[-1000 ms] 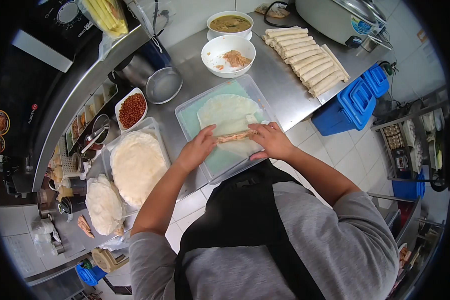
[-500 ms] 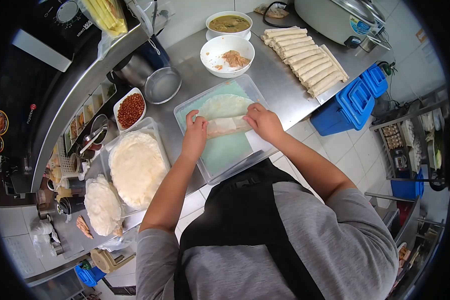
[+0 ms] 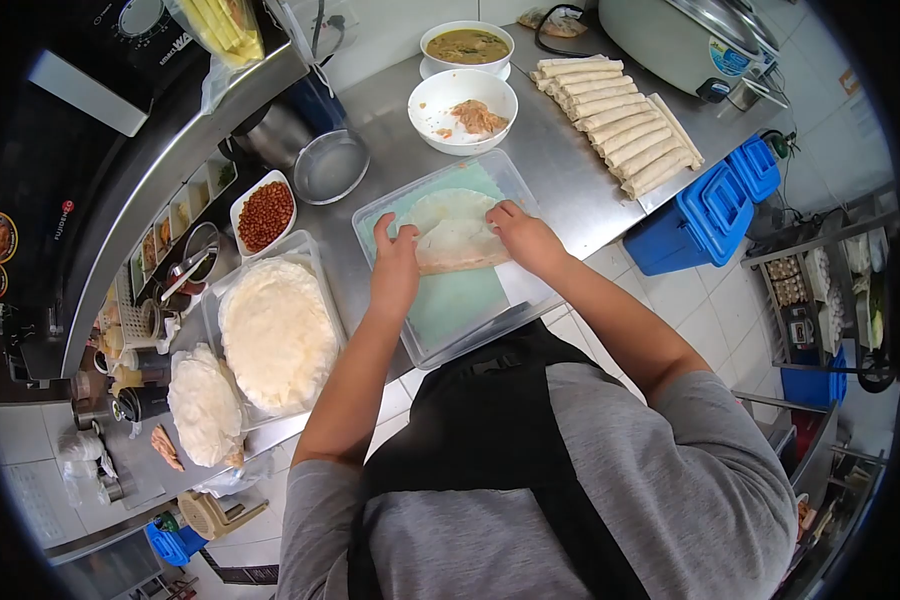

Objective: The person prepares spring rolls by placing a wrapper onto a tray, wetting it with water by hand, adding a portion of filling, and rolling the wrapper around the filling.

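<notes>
A pale round wrapper (image 3: 458, 228) lies on a green sheet (image 3: 455, 305) in a clear plastic tray (image 3: 425, 352). Its lower edge is folded up over the filling. My left hand (image 3: 395, 255) is at the wrapper's left end, fingers bent, thumb and a finger against the fold. At the right end my right hand (image 3: 522, 235) has its fingers pressed together on the wrapper. Above the tray stands a white bowl (image 3: 435, 125) with some pinkish filling (image 3: 478, 117) in it.
Finished rolls (image 3: 630, 130) lie in a row at the upper right. A bowl of soup (image 3: 467, 46), a dish of red-brown nuts (image 3: 266, 215), a stack of wrappers (image 3: 278, 335) and an empty-looking round container (image 3: 331, 167) stand around the tray. Blue bins (image 3: 692, 222) are on the floor.
Both hands have moved up the tray. The lower part of the wrapper, flat before, is now folded over the filling, which was in plain view.
</notes>
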`<state>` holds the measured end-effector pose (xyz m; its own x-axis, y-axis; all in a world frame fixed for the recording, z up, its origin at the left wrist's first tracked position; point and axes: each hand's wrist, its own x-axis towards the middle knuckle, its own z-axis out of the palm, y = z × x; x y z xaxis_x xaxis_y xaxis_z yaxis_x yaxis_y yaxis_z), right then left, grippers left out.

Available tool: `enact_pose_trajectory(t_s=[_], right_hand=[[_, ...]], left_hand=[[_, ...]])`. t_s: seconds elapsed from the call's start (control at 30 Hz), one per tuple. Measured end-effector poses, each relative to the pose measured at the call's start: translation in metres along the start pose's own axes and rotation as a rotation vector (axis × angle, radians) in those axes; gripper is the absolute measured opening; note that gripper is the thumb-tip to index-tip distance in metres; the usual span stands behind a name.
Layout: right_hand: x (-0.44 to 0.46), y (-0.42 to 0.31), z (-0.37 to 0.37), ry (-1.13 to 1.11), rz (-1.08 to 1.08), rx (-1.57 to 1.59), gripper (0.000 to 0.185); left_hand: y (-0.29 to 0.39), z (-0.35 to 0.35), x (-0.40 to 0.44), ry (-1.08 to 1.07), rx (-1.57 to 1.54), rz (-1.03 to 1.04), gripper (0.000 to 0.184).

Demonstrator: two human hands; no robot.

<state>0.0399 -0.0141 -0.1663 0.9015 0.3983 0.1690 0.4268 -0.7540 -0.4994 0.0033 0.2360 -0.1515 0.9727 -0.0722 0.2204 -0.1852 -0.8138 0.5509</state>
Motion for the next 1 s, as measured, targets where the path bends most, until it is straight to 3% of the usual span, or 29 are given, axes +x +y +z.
enact_pose_trajectory(t_s=[0.17, 0.23, 0.3, 0.43, 0.67, 0.73, 0.8, 0.9, 1.0], right_hand=[[-0.023, -0.013, -0.013, 0.113, -0.017, 0.159, 0.026], [-0.034, -0.017, -0.019, 0.046, 0.099, 0.37, 0.031], [-0.036, -0.01, -0.011, 0.086, 0.118, 0.383, 0.033], [-0.038, -0.005, -0.006, 0.087, 0.111, 0.322, 0.031], [-0.031, -0.015, -0.023, -0.064, 0.094, 0.02, 0.029], [-0.021, -0.014, -0.021, 0.106, -0.009, -0.094, 0.029], [0.003, -0.019, -0.016, 0.078, -0.061, 0.022, 0.027], [0.05, -0.039, 0.01, -0.042, -0.19, 0.224, 0.026], [0.085, -0.046, 0.047, -0.133, -0.241, 0.193, 0.03]], left_hand=[[-0.013, -0.01, -0.016, 0.012, -0.246, -0.152, 0.029], [-0.014, -0.012, -0.022, -0.034, -0.307, -0.189, 0.033], [-0.013, -0.011, -0.025, -0.037, -0.469, -0.251, 0.042], [-0.017, -0.009, -0.024, -0.037, -0.419, -0.255, 0.039], [-0.019, -0.014, -0.026, 0.031, -0.113, 0.008, 0.035], [-0.018, -0.013, -0.027, 0.075, -0.06, 0.019, 0.034], [-0.017, -0.008, -0.026, -0.005, -0.001, 0.174, 0.033], [0.0, 0.0, -0.024, -0.112, 0.001, 0.252, 0.035], [0.001, 0.003, -0.025, -0.177, 0.021, 0.198, 0.038]])
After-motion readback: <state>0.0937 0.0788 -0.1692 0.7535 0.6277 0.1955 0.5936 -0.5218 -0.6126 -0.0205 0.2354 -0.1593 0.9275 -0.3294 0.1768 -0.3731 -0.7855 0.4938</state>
